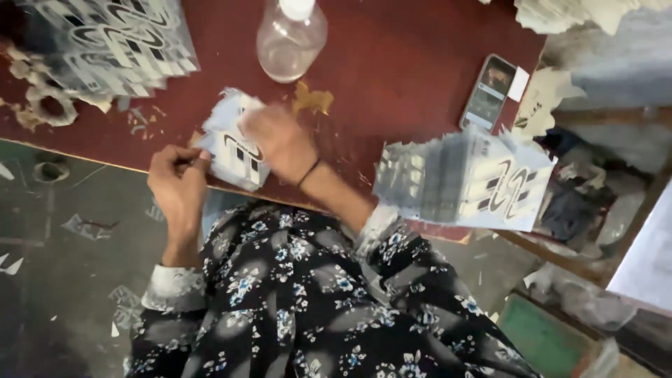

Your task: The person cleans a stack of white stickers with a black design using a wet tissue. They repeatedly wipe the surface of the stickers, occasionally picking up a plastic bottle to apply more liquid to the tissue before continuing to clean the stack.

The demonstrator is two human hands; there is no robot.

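Note:
A small stack of white paper cut-outs (234,150) with black curved patterns lies at the near edge of the dark red table (392,70). My left hand (178,182) pinches the stack's left edge with fingers closed on it. My right hand (280,140) presses flat on top of the stack, a dark band round its wrist. Both arms wear a dark floral sleeve with pale cuffs.
A fanned pile of the same cut-outs (465,182) lies at the table's right edge, another pile (112,45) at the back left. A clear plastic bottle (290,38) stands behind the stack, a phone (488,91) to the right. Paper scraps litter the floor (70,231).

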